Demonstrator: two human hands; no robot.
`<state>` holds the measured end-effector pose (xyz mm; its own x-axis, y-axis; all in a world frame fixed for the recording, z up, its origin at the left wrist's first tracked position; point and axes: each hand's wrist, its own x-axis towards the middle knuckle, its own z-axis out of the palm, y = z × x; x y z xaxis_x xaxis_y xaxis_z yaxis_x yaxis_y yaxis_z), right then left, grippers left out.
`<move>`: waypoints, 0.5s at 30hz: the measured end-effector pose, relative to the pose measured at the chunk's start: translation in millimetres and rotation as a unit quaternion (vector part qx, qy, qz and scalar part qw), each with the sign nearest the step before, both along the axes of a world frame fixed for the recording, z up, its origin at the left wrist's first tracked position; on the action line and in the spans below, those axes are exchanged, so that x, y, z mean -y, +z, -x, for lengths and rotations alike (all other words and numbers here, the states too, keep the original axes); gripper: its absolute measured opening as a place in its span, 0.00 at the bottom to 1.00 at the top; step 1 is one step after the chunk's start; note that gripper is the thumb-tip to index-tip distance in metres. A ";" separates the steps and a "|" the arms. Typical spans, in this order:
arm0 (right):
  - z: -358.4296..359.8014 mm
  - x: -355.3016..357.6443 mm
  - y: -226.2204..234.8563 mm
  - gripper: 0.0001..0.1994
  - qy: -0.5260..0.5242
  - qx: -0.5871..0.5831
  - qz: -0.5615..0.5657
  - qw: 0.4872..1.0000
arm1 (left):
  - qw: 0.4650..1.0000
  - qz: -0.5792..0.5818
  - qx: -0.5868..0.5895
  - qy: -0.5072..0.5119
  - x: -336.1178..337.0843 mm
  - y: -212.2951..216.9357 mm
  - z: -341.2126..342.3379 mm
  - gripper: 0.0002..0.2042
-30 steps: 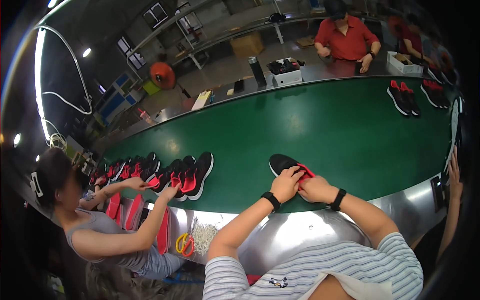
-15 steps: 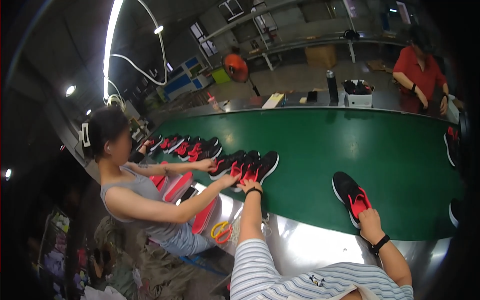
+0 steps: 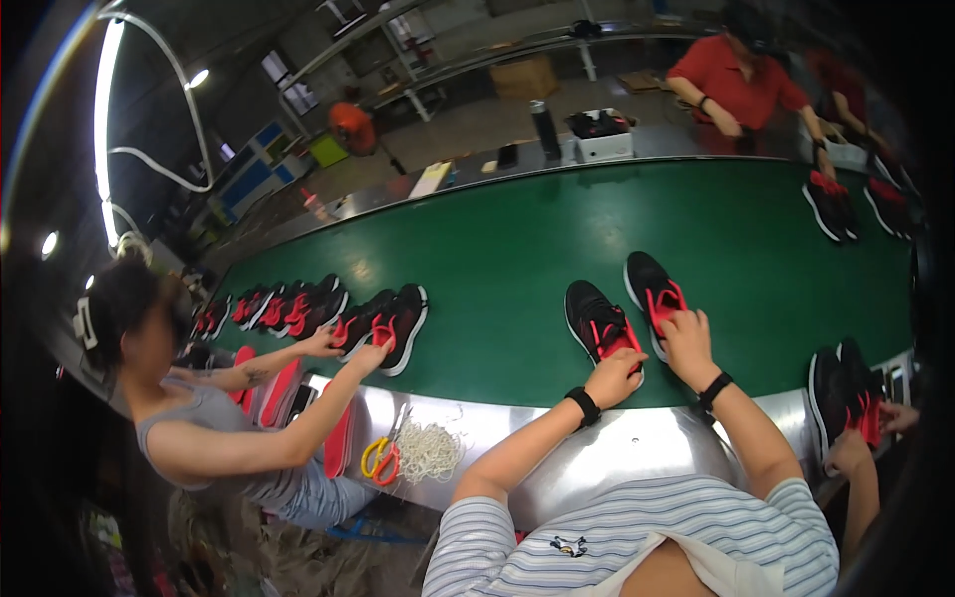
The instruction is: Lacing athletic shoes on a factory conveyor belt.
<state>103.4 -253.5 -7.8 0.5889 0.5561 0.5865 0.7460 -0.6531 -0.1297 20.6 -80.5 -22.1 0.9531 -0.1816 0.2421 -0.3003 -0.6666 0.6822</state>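
Note:
Two black sneakers with red linings and white soles lie side by side on the green belt in front of me, toes pointing away. My left hand [image 3: 614,376] grips the left sneaker [image 3: 589,310] at its heel, fingers closed over the red collar. Around the opening of the right sneaker [image 3: 649,281], my right hand [image 3: 686,341] has its fingers curled at the red tongue and collar. That sneaker sits slightly farther off than the left one. Both my wrists carry dark bands.
On my left, a co-worker [image 3: 229,418] handles sneakers [image 3: 403,328] beside a row of others. Scissors [image 3: 381,460] and a heap of white laces [image 3: 430,453] lie on the metal edge. Another person's hands hold sneakers [image 3: 828,393] at right. Across the green belt [image 3: 497,259] stands someone in red.
My view has turned right. My left hand has left the co-worker's group with a sneaker, now beside the one at my right hand. More people and sneakers show at right.

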 end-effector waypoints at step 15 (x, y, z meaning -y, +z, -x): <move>9.6 -16.0 20.9 0.08 0.101 -0.036 -0.090 0.990 | 0.983 -0.120 0.035 0.135 -50.0 39.8 -70.6 0.07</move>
<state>93.8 -237.5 13.1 0.5201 0.5568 0.6476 0.8437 -0.4531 -0.2880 91.1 -30.4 17.7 0.9567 0.0163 0.2907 -0.1306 -0.8682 0.4787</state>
